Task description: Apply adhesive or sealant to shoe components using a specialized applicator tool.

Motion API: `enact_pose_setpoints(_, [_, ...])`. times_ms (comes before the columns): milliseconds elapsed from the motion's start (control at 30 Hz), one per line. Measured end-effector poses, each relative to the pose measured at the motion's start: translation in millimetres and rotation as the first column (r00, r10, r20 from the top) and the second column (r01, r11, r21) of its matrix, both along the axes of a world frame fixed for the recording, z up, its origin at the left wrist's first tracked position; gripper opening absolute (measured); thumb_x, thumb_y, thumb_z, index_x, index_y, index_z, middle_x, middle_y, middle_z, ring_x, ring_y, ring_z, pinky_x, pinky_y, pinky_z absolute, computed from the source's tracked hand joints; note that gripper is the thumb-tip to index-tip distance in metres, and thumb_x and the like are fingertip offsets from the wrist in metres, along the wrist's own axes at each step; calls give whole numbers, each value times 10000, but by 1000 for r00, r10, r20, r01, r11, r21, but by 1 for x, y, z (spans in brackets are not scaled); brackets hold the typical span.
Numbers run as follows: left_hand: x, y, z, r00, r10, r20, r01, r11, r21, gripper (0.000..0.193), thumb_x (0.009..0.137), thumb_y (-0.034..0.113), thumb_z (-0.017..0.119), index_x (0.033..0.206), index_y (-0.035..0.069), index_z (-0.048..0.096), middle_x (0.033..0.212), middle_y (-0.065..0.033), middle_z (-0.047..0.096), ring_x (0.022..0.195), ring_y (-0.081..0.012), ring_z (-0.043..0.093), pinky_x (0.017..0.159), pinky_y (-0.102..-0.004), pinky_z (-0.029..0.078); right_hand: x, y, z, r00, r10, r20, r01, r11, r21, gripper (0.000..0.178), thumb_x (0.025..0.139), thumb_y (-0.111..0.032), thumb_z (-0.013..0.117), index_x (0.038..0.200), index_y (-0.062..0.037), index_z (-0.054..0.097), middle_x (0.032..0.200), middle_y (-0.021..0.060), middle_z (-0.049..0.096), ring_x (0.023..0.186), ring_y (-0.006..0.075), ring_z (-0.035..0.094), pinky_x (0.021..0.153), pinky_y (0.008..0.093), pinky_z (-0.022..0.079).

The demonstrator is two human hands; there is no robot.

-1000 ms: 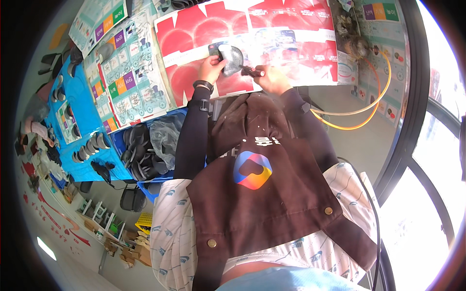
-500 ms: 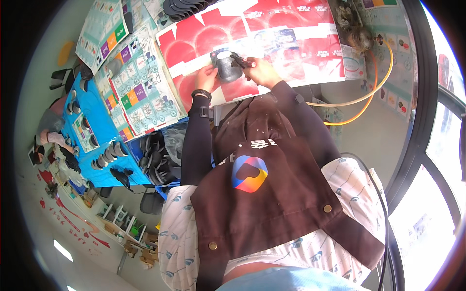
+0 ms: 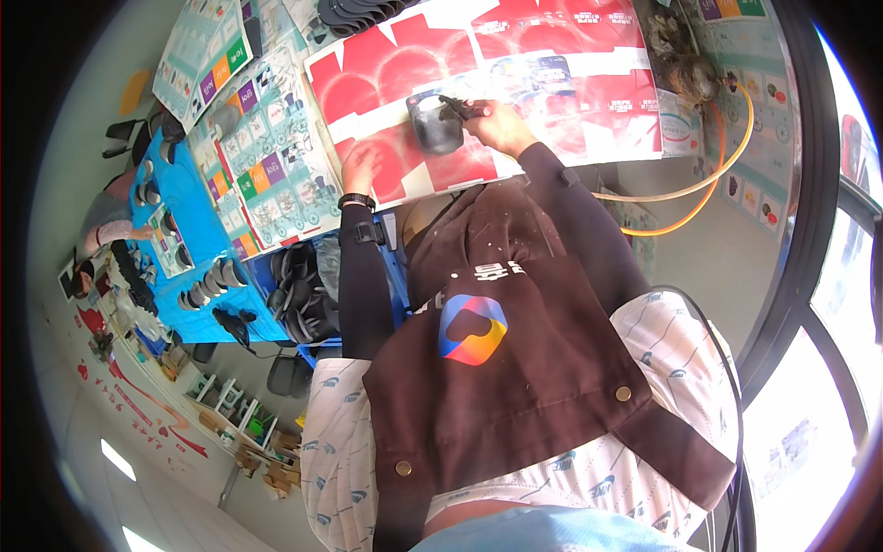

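Observation:
A dark, rounded flat piece (image 3: pixel 435 127) with a grey, hazy face lies on the red-and-white printed board (image 3: pixel 570 120). My right hand (image 3: pixel 499 127) is closed round a small dark tool (image 3: pixel 464 109) shaped like a spray gun, its front end over the piece's upper right part. My fingers cover most of its handle. My left hand (image 3: pixel 361 167) is at the board's left edge, holding nothing, its fingers loosely apart and clear of the piece. A dark bracelet circles the left wrist.
A stack of dark curved pieces (image 3: pixel 359 13) sits at the board's far edge. Printed sheets (image 3: pixel 280 170) cover the left side. A blue table (image 3: pixel 198 317) bears more curved pieces, with another person's arm (image 3: pixel 115 232) beside it. A yellow hose (image 3: pixel 708 177) loops at the right.
My left hand has let go of the dark piece and moved left to the board's edge. My right hand still holds the tool over the piece. Another person's arm now reaches over the blue table.

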State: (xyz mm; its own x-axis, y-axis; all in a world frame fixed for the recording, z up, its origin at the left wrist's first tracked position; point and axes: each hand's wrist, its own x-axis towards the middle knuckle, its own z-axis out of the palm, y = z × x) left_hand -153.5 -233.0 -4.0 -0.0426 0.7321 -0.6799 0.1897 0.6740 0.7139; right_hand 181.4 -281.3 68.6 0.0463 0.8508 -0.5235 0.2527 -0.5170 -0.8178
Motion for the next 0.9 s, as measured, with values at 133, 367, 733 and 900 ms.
enact_pose_setpoints(133, [3,2,-3,999,36,22,-36,999,-1,277,985,133,584,1242,29,585,1144,-109,669,1044,-229,661,878,-340,522,5,2,-6,976,218,-19,-218,976,-19,387,765,-249,600,1066,-29,701,919,242,691,898,385,674,812,420,516])
enact_pose_setpoints(367, [7,5,-11,998,26,58,-29,999,46,221,956,126,640,1142,8,629,1073,-88,688,915,-193,691,758,-304,557,2,-2,-11,993,118,2,-118,992,37,447,743,-256,630,1129,-39,687,943,247,690,914,382,672,823,406,520])
enact_pose_setpoints(733, [23,16,-21,991,-117,-70,122,990,66,271,957,171,636,1138,-26,676,989,-93,731,845,-156,702,727,-257,550,0,-15,-8,932,359,54,-362,930,56,325,750,-216,628,990,-4,684,794,190,676,760,296,663,721,391,503])
enact_pose_setpoints(900, [38,24,-22,952,-304,-50,307,948,80,289,952,216,652,1109,-24,691,969,-89,732,847,-153,691,749,-262,540,11,-5,28,887,453,84,-443,889,-115,320,832,-262,603,1016,-19,702,901,256,684,870,417,660,798,457,510])
